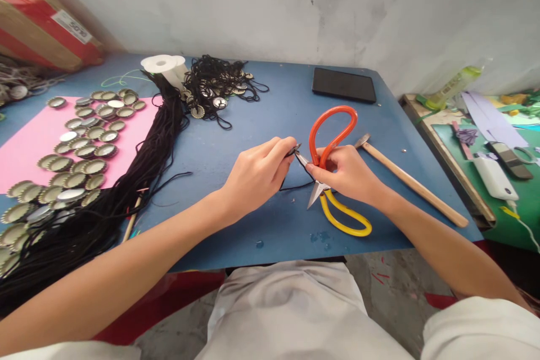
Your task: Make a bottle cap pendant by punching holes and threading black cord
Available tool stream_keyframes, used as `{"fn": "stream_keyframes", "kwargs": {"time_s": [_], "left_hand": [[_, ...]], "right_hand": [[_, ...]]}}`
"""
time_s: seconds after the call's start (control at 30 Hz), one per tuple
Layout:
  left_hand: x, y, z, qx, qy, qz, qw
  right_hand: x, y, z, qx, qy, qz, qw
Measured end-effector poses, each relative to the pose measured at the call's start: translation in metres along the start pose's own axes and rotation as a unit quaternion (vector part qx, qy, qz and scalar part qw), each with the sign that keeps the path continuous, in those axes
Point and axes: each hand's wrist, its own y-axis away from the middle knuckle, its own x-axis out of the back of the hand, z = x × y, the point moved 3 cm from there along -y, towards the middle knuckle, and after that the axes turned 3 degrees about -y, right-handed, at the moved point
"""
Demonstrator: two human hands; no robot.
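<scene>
- A smooth blue tabletop (pixel 261 230) meets a scuffed pale-grey plaster wall (pixel 379 5).
- One wooden-handled metal hammer (pixel 413 181), one flat black rectangular device (pixel 343 85).
- The left hand (pixel 265 171) pinches a thin black cord (pixel 300 186).
- The right hand (pixel 348 171) grasps steel scissors with orange-red and yellow handles (pixel 321 185), one blade tip just beside the left fingertips.

White label (pixel 71 26) on the carton (pixel 31 28): "50?0" (third digit unclear).
</scene>
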Motion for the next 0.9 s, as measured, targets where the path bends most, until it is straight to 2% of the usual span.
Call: {"fn": "stream_keyframes", "kwargs": {"time_s": [0.1,0.2,0.47,0.77,0.83,0.9], "left_hand": [[0.0,-0.001,0.0,-0.034,-0.022,-0.005,0.999],[0.0,-0.001,-0.001,-0.036,-0.05,0.004,0.998],[0.004,-0.004,0.001,0.072,-0.037,0.004,0.997],[0.007,-0.005,0.002,0.056,-0.089,0.017,0.994],[0.009,-0.008,-0.003,0.08,-0.069,0.021,0.994],[0.009,-0.011,-0.011,0.124,-0.001,0.015,0.992]], "right_hand": [[-0.002,-0.001,0.001,-0.001,-0.005,0.004,1.0],[-0.003,-0.002,0.003,-0.005,-0.004,0.008,1.0],[-0.005,-0.004,0.004,-0.025,-0.005,-0.012,1.0],[-0.004,-0.002,0.0,0.013,0.008,0.003,1.0],[-0.004,-0.001,-0.002,0.02,0.01,0.012,1.0],[-0.004,0.0,-0.003,0.024,0.014,0.016,0.999]]}}
